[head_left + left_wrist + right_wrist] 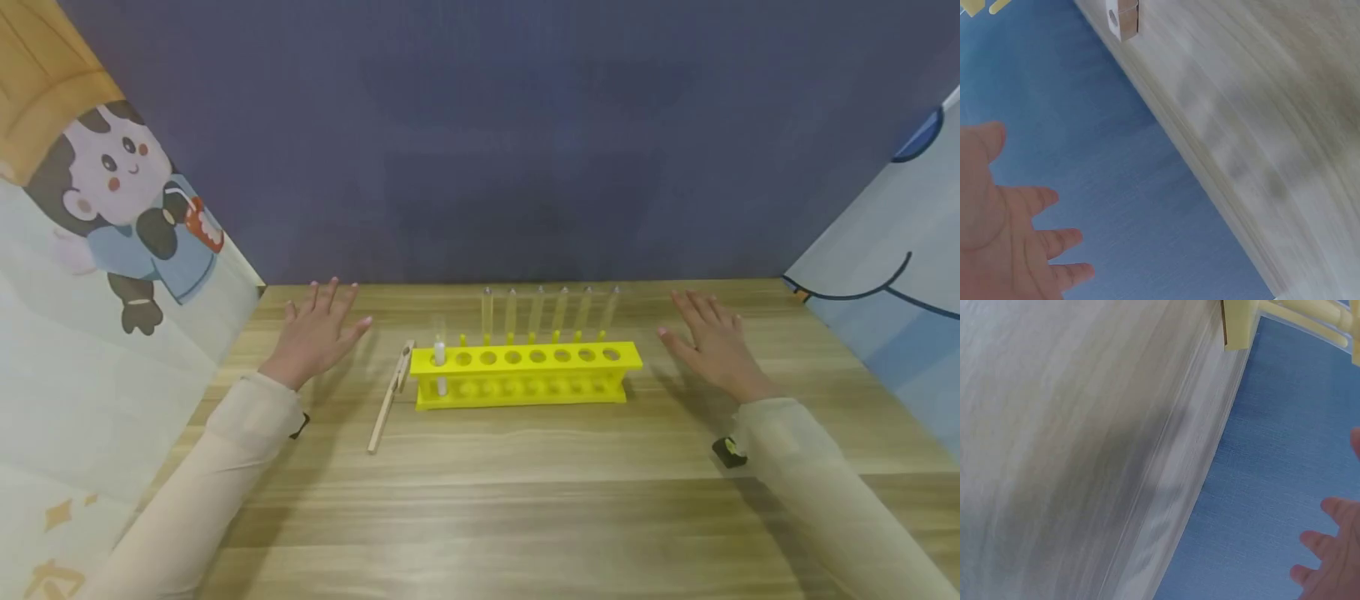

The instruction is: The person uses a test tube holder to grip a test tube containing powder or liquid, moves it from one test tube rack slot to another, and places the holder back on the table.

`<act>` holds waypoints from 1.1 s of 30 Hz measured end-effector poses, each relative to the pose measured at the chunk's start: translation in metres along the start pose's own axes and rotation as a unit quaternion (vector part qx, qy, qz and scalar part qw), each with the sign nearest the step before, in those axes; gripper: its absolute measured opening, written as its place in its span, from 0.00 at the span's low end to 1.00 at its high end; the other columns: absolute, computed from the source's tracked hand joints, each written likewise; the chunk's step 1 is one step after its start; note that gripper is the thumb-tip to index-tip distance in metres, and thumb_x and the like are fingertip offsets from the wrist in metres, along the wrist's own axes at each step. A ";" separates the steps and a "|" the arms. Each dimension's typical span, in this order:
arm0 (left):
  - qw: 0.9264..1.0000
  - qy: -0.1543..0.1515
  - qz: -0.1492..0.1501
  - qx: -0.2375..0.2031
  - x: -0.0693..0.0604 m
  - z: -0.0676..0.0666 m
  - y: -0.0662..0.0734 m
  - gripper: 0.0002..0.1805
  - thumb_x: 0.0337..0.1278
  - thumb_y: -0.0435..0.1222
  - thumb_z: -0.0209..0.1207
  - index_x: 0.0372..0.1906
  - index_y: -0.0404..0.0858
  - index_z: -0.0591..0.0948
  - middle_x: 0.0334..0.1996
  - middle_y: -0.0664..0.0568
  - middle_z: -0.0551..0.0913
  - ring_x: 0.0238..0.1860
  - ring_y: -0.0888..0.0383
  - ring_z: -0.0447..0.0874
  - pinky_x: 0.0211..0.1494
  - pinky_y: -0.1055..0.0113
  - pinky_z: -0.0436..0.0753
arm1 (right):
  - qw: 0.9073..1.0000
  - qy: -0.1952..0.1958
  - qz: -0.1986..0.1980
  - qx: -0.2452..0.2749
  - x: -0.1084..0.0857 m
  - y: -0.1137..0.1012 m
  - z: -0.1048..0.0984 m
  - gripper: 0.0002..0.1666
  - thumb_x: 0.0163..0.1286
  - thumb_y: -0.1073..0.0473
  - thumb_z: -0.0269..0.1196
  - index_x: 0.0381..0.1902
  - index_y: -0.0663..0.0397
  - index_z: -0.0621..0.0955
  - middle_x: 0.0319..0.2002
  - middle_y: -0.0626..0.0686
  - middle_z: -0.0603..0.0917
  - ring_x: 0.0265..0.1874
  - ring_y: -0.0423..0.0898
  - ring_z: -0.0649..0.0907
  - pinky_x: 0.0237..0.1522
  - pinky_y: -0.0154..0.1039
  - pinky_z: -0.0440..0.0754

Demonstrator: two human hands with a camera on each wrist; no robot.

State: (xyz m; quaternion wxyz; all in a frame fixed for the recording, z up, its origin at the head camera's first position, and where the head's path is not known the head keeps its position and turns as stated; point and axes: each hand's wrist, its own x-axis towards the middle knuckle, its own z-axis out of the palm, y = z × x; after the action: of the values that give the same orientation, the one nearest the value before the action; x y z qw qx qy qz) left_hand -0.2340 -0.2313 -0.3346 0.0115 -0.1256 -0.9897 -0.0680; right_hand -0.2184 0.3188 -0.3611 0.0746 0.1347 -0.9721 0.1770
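Observation:
A yellow test tube rack point(525, 357) stands on the wooden table. In its leftmost hole is a test tube point(440, 354) with something white inside. Several clear test tubes point(536, 312) sit upside down on the pegs along its back. Left of the rack lies a wooden test tube clamp point(390, 400), slanted. My left hand point(313, 333), fingers spread and straight, is held left of the clamp and touches nothing. On the other side, my right hand point(708, 343) is likewise spread, to the right of the rack, holding nothing. Both wrist views show the palms with extended fingers.
The wooden table point(525, 517) ends at a dark blue backdrop point(525, 150). Printed cloth panels with cartoon figures point(135, 208) hang at the left and right sides. A small dark device point(729, 452) shows at the right wrist.

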 end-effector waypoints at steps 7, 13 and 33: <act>1.000 0.009 0.006 0.002 0.002 0.003 0.001 0.43 0.66 0.64 0.29 0.74 0.38 0.48 0.72 0.32 0.40 0.70 0.30 0.34 0.63 0.28 0.38 | 1.000 -0.016 -0.016 0.004 0.005 0.000 -0.001 0.46 0.70 0.43 0.51 0.75 0.54 0.45 0.71 0.70 0.46 0.68 0.73 0.43 0.59 0.74 0.33; 1.000 0.005 0.007 0.002 0.002 0.004 0.006 0.42 0.67 0.62 0.34 0.74 0.37 0.49 0.72 0.30 0.44 0.70 0.29 0.41 0.64 0.29 0.43 | 0.997 -0.025 -0.063 0.021 0.008 0.005 0.003 0.47 0.65 0.47 0.57 0.74 0.59 0.50 0.71 0.69 0.50 0.68 0.72 0.47 0.63 0.70 0.36; 0.999 -0.043 0.007 -0.031 -0.007 0.013 0.037 0.37 0.67 0.54 0.46 0.69 0.32 0.61 0.62 0.28 0.67 0.59 0.32 0.68 0.58 0.39 0.69 | 0.974 -0.148 -0.066 0.161 0.009 -0.010 0.018 0.46 0.62 0.51 0.65 0.72 0.56 0.57 0.70 0.67 0.54 0.68 0.70 0.51 0.58 0.75 0.47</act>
State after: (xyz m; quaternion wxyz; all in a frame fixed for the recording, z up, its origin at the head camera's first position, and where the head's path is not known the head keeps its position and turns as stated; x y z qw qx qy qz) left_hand -0.2180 -0.1962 -0.3425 -0.0349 -0.1353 -0.9858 -0.0933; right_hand -0.2260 0.3011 -0.3723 -0.0810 0.2340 -0.9199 0.3041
